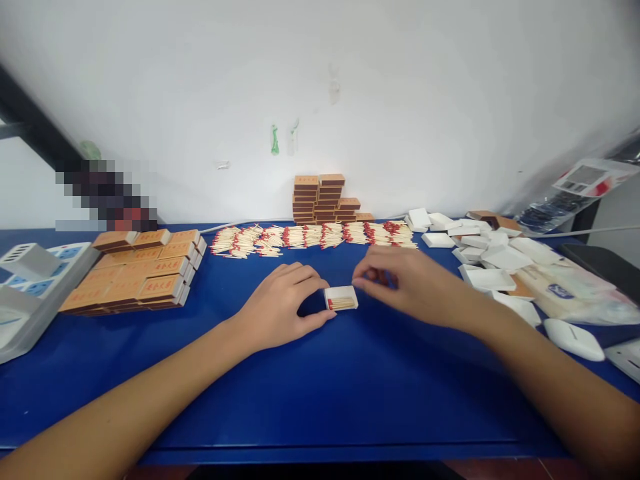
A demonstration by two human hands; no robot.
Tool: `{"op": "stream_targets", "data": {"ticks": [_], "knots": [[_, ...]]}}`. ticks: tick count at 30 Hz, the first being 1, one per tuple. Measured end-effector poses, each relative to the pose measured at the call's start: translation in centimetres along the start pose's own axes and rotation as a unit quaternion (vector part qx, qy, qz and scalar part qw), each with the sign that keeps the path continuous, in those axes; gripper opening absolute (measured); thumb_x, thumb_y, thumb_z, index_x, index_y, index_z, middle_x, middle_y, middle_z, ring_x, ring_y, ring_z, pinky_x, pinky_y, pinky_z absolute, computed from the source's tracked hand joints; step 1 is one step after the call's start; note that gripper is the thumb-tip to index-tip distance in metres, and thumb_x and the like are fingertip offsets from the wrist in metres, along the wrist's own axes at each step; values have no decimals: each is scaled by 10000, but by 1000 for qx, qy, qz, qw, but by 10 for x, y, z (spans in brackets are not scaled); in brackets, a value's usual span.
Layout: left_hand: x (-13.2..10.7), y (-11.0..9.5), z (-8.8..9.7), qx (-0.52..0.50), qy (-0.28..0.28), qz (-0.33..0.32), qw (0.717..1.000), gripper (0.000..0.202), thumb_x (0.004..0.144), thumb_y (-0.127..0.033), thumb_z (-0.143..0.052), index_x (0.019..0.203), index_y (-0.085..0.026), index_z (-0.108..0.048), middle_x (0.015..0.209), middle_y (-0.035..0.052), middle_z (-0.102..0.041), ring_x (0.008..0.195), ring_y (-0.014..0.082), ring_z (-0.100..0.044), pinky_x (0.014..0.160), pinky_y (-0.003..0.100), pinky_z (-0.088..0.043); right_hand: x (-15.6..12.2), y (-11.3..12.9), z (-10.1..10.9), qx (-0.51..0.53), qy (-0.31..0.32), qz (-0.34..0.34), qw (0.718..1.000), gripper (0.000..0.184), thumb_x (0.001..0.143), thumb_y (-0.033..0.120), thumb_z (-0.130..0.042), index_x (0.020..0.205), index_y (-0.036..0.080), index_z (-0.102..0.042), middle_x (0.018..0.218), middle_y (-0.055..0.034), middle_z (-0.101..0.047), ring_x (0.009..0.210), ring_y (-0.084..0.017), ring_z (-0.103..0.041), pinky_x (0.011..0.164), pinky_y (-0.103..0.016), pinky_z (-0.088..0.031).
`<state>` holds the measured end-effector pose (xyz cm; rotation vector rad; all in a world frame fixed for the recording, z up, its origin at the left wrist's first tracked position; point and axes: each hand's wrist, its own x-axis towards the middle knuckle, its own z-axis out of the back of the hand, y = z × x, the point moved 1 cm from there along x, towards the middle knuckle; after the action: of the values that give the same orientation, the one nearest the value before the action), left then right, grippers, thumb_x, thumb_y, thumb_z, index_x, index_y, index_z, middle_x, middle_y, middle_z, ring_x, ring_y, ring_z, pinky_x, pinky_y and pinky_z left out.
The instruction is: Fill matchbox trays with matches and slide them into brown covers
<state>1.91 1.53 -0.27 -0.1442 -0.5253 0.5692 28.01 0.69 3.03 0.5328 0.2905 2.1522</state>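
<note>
At the far left of the blue bench (325, 400) sits a white power strip (75, 267), with a block of stacked matchboxes (135, 273) just beside it. Next comes the left hand (285, 307), its grip closed on the left end of a small white tray (341, 292) — thumb on the near side. The tray sits between the two hands, with some red-tipped matches (342, 304) along its near side. Beyond it, loose matches (310, 235) lie in a long row before a second stack of matchboxes (319, 199). The right hand (410, 283) hovers just beside the tray, fingers curled; whether its grip holds anything, I cannot tell. Farther right are heaped white trays (493, 257), a soft pack (580, 293) and a rounded white case (574, 339).
</note>
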Motion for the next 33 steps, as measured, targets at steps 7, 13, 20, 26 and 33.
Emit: {"op": "stream_targets", "data": {"ticks": [7, 13, 20, 26, 33], "knots": [[-2, 7, 2, -22, 16, 21, 999, 300, 983, -411, -760, 1199, -207, -720, 1145, 91, -749, 1049, 274, -699, 943, 450, -550, -12, -98, 52, -68, 30, -157, 985, 274, 882, 503, -698, 858, 248, -794, 762, -83, -747, 679, -252, -654, 610, -359, -460], [-3, 8, 4, -25, 19, 19, 999, 305, 979, -392, -767, 1199, -186, -722, 1142, 91, -746, 1043, 271, -695, 945, 451, -550, -14, -116, 45, -9, 82, -180, 980, 424, 843, 651, -738, 905, 237, -802, 752, -65, -742, 683, -227, -634, 609, -333, -463], [-5, 8, 4, -21, 18, 17, 999, 311, 975, -396, -772, 1195, -182, -719, 1150, 90, -746, 1051, 269, -698, 952, 447, -552, -13, -109, 40, -3, 140, -185, 973, 406, 899, 626, -659, 860, 233, -755, 776, -56, -742, 688, -213, -641, 625, -319, -451], [-4, 8, 4, -19, 25, 19, 999, 324, 978, -402, -770, 1203, -174, -721, 1150, 91, -741, 1052, 271, -692, 950, 449, -546, -18, -124, 47, -31, 128, -214, 968, 375, 870, 594, -681, 885, 229, -767, 775, -63, -730, 682, -218, -620, 610, -325, -440], [-4, 8, 5, -20, 32, 22, 999, 326, 981, -397, -767, 1208, -168, -721, 1153, 87, -739, 1061, 269, -689, 967, 450, -541, -15, -126, 45, -26, 85, -193, 977, 524, 834, 746, -678, 853, 232, -780, 705, -53, -640, 649, -204, -532, 599, -330, -390]]}}
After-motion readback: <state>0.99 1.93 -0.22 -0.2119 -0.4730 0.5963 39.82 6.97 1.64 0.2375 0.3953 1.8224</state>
